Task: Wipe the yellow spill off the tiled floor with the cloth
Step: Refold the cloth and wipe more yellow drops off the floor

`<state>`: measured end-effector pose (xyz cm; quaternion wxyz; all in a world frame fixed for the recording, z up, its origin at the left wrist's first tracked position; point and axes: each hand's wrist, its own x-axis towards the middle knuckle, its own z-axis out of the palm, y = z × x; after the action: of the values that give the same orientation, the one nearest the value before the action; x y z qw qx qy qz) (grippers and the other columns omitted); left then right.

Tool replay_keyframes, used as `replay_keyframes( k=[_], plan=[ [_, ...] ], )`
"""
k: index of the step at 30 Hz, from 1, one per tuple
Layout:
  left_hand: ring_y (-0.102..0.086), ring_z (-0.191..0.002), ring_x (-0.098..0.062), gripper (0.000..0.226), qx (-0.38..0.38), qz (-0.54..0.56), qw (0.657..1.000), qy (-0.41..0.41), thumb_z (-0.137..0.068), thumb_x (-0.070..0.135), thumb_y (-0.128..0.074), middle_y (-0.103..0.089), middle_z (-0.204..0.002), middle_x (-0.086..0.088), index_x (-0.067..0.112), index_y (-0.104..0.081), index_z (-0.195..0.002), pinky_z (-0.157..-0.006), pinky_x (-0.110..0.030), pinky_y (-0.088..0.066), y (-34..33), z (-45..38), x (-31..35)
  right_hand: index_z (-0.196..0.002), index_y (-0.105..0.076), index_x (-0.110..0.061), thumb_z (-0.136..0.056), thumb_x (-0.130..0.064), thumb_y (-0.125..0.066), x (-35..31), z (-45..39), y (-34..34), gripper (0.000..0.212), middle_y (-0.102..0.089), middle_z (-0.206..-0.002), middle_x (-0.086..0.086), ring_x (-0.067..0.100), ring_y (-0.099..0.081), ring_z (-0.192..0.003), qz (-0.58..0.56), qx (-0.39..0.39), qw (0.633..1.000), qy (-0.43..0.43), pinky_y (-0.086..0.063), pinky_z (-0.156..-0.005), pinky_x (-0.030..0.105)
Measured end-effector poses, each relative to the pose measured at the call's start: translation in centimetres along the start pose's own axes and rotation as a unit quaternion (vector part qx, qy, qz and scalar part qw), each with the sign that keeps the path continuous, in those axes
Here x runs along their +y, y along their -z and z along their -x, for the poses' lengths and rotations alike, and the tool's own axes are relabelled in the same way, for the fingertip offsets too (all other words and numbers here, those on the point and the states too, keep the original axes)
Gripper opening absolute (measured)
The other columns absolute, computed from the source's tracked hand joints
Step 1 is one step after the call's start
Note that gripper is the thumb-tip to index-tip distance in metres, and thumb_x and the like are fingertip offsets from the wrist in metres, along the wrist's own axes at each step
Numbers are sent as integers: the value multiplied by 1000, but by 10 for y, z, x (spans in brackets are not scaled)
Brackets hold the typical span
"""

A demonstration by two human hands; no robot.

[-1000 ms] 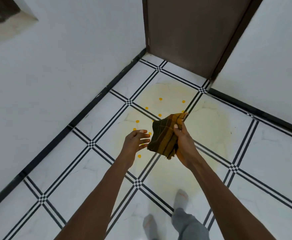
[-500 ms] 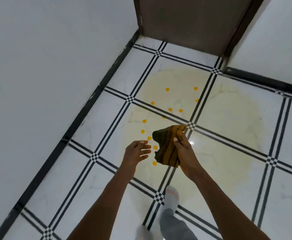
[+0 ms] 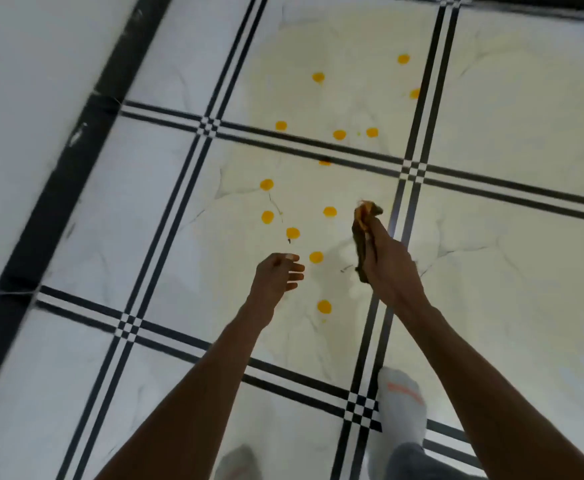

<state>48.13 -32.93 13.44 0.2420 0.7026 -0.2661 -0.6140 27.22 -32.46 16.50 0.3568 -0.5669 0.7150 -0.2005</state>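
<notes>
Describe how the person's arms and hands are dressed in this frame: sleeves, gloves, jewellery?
Both forearms are bare as far as the frame shows, with no sleeves in view. The left hand and right hand wear no gloves; no rings, watch or bracelets are visible.

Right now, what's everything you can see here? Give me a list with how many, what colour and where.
Floor: one, white tiles with black stripes, fills the view.
Spill: one pale yellow film, centre tiles.
Drops: about fourteen, bright yellow, scattered over the spill.
Skirting: one, black, along the left wall.
Cloth: one, brown and orange, gripped in the right hand.
Socks: two, grey, bottom edge.
Left hand: empty, fingers relaxed.
Right hand: holds the cloth.
</notes>
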Motion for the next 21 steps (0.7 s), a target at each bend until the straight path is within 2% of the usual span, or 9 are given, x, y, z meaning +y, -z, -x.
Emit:
replay_keyframes(
  k=[2, 5, 6, 8, 12, 14, 16, 19, 21],
  plan=[
    [-72, -85, -20, 17, 7, -18, 1000, -19, -105, 17, -53, -75, -95, -8, 11, -69, -107, -77, -29, -55, 3, -36, -21, -156, -38, -28, -108, -9, -35, 10, -5, -34, 51, -63, -88, -1, 21, -61, -70, 94, -18, 995, 39, -45, -58, 36],
    [-72, -86, -21, 20, 19, -9, 999, -37, -105, 18, -52, -76, -99, -11, 8, -69, -112, -81, -32, -57, 2, -83, -43, -143, -52, -21, -106, -13, -44, 24, 10, -99, 38, -68, -124, 3, 22, -68, -97, 156, -104, 981, 45, -56, -76, 37],
    [-73, -88, -22, 21, 20, -7, 999, -44, -105, 18, -53, -77, -100, -12, 8, -68, -114, -82, -33, -58, 0, -93, -47, -134, -58, -20, -108, -20, -46, 28, 19, -118, 29, -69, -124, 3, 20, -69, -98, 165, -138, 976, 29, -58, -80, 33],
    [-74, -90, -21, 22, 25, -9, 997, -70, -105, 19, -53, -77, -100, -9, 8, -68, -117, -84, -34, -58, -2, -111, -53, -119, -68, -21, -109, -31, -48, 38, 31, -145, 24, -73, -110, -1, 16, -69, -89, 173, -175, 969, 12, -54, -76, 26],
    [-73, -83, -16, 21, 41, 3, 991, -127, -106, 19, -52, -76, -94, -4, 9, -68, -115, -77, -29, -56, -6, -137, -59, -109, -70, -18, -109, -34, -49, 63, 12, -167, 27, -73, -98, 0, 17, -69, -80, 202, -104, 973, 29, -55, -73, 24],
    [-72, -82, -14, 21, 39, 3, 988, -149, -107, 19, -51, -75, -93, -3, 9, -68, -116, -76, -28, -55, -7, -147, -59, -108, -71, -16, -109, -31, -47, 73, -11, -171, 28, -72, -96, 0, 17, -66, -78, 202, -43, 978, 41, -40, -59, 18],
    [-72, -83, -13, 22, 37, -9, 986, -160, -107, 21, -51, -75, -94, -1, 9, -68, -117, -77, -28, -56, -6, -151, -61, -110, -71, -15, -109, -30, -48, 80, -28, -171, 28, -69, -101, 1, 18, -64, -88, 201, -4, 978, 58, -36, -59, 19],
    [-73, -83, -14, 22, 39, -32, 986, -157, -106, 22, -52, -75, -93, -1, 9, -67, -116, -76, -27, -56, 3, -145, -65, -131, -66, -15, -107, -32, -52, 88, -31, -175, 32, -61, -127, 5, 22, -54, -117, 209, -35, 974, 80, -52, -84, 31],
    [-73, -84, -17, 21, 44, -52, 988, -139, -106, 21, -52, -76, -94, -3, 10, -68, -115, -76, -27, -57, 11, -139, -72, -143, -58, -16, -106, -33, -54, 91, -22, -178, 40, -53, -141, 8, 26, -46, -130, 218, -62, 970, 83, -52, -102, 41]
  ],
)
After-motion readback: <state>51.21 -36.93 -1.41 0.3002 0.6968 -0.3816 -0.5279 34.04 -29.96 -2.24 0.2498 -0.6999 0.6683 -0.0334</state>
